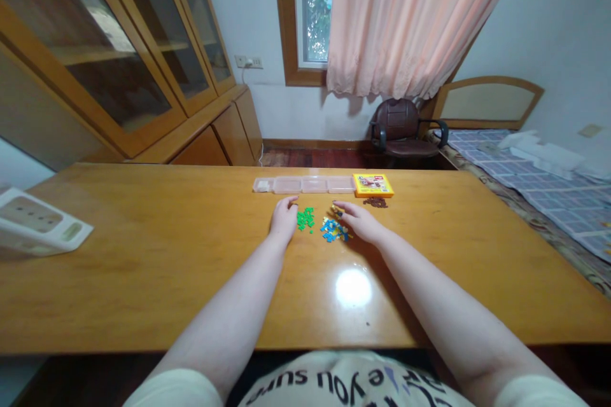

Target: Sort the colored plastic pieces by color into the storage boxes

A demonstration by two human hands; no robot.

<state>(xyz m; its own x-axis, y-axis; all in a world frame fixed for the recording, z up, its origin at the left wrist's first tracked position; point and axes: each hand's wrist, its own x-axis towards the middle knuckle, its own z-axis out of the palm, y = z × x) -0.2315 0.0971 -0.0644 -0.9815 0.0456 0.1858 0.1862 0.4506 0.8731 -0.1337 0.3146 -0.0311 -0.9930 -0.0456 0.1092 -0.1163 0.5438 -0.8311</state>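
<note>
Room: pale walls, wooden cabinet (138,32) with glass doors at left, window (321,6) and pink curtain (405,19) at back, brown armchair (398,124) below curtain, bed (539,159) with checked cover at right.
Table: wooden tabletop (167,254), glossy, bright light reflection near the middle of the front part.
White plastic item: white plastic container (74,229) at table's left end, cut off by view edge.
Clear trays: row of clear compartments (314,185) along far side of table; something whitish in leftmost one, too small to tell.
Yellow box: yellow printed box (373,185) lying flat at right end of the row.
Brown pieces: brown pieces (375,202) heaped just in front of the box.
Green pieces: green pieces (305,219) in loose pile, right beside left hand.
Blue/yellow pieces: blue and yellow pieces (335,229) mixed, between green pile and right hand.
Left hand: left hand (285,217) low at green pile, fingers bent; grip can't be told.
Right hand: right hand (361,221) beside mixed pile, fingertips at small yellowish bits; pinched or loose, can't tell.
Hands: apart, piles between them.
</note>
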